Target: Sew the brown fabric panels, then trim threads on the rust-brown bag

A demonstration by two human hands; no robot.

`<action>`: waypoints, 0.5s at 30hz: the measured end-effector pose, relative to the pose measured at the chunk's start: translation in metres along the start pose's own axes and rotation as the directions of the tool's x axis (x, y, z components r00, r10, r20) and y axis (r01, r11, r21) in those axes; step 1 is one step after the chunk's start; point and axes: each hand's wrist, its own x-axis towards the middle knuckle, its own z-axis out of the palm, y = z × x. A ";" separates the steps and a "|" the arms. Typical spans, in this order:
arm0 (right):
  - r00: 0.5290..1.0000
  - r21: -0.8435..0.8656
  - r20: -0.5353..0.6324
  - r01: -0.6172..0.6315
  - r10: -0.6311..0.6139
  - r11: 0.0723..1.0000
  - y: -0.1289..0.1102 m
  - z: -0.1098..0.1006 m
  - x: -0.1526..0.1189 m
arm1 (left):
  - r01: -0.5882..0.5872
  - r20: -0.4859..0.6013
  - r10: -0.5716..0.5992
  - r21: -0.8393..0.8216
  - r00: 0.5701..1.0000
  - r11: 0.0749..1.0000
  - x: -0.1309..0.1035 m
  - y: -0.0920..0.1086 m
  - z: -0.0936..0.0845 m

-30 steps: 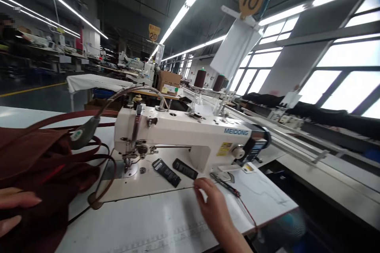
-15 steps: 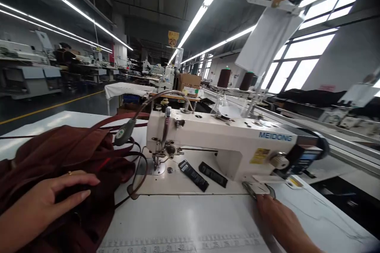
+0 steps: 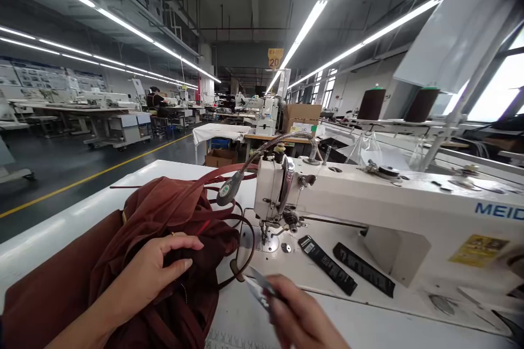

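Note:
My left hand (image 3: 149,270) grips the bunched cloth of a maroon fabric bag (image 3: 167,204), its thumb and index finger around a dark fold and the other fingers hidden. Held in my right hand (image 3: 301,311) is a pair of thread snips (image 3: 260,290), blades pointing up and left, slightly blurred. The tips are close to a looping maroon strap (image 3: 250,229) of the bag, just right of the cloth. Beyond both hands stands a white sewing machine (image 3: 347,191); its needle and presser foot (image 3: 265,234) are near the strap.
Two black printed strips (image 3: 327,264) (image 3: 364,270) lie on the machine bed. A lamp on a bendy neck (image 3: 230,190) hangs over the bag. Brown thread cones (image 3: 371,103) stand behind the machine. A person (image 3: 154,101) sits at a distant table. A ruler scale (image 3: 223,338) marks the front edge.
My right hand has come from the right end of the machine bed toward the bag, now with thread snips in it. The view has swung right-to-left; my left hand stays on the bag.

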 end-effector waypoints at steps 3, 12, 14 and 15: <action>0.997 0.165 -0.008 0.071 -0.070 0.984 -0.029 0.046 0.053 | 0.001 0.036 0.000 -0.032 0.999 0.999 -0.001 0.000 -0.002; 1.000 0.516 0.007 0.012 -0.019 0.857 -0.013 0.079 0.103 | 0.045 -0.008 -0.047 -0.145 0.999 0.988 0.001 -0.010 0.004; 1.000 0.556 -0.025 0.015 -0.001 0.831 -0.010 0.079 0.103 | 0.039 -0.035 -0.043 -0.109 0.998 0.993 0.001 -0.010 0.005; 0.999 0.551 -0.046 0.026 -0.001 0.834 -0.010 0.078 0.103 | 0.029 -0.054 -0.034 -0.094 0.998 0.995 0.001 -0.010 0.005</action>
